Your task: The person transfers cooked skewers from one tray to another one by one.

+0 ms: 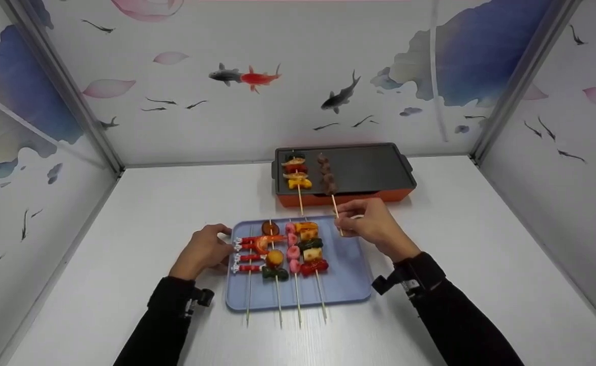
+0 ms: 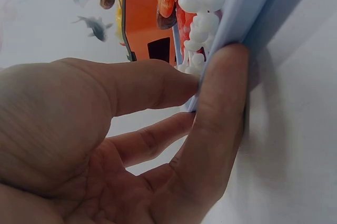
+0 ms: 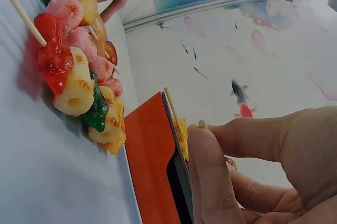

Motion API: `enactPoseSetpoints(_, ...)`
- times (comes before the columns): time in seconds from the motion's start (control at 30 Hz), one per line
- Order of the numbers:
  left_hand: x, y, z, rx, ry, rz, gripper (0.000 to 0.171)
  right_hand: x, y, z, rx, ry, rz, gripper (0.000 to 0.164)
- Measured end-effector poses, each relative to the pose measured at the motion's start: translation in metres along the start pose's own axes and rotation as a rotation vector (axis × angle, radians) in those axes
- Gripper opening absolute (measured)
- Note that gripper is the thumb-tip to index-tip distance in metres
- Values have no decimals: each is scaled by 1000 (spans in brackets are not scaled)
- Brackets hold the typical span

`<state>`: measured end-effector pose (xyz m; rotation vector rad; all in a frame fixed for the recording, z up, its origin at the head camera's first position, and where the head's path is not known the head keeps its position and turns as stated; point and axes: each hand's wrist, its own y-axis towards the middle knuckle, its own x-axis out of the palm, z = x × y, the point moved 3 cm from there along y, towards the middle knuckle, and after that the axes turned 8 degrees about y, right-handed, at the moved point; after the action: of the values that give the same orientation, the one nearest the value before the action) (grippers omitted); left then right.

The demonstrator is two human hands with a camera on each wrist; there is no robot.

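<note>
My right hand point(image 1: 374, 226) pinches the wooden stick of a brown meatball skewer point(image 1: 326, 175) near its lower end. The meatballs are over the left part of a black-topped orange grill point(image 1: 369, 170); whether they touch the plate I cannot tell. In the right wrist view the stick's end point(image 3: 202, 124) pokes out between thumb and fingers. My left hand point(image 1: 204, 251) grips the left rim of a blue tray point(image 1: 348, 269), thumb on the edge in the left wrist view. Several skewers lie on the tray, including a pink one point(image 1: 293, 251) and a vegetable one point(image 1: 310, 249).
A mixed skewer point(image 1: 296, 173) lies on the grill's left side, its stick hanging over the front edge. The tray sits just in front of the grill on a white table point(image 1: 165, 198). Printed walls point(image 1: 287, 117) enclose the back and sides.
</note>
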<state>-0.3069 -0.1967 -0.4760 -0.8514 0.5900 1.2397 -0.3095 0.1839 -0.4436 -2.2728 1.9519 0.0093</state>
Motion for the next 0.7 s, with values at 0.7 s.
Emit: enactPoseSetpoints(0.7, 0, -1, 0, -10, -33, -8, 50, 4, -25, 9, -31, 8, -46, 28)
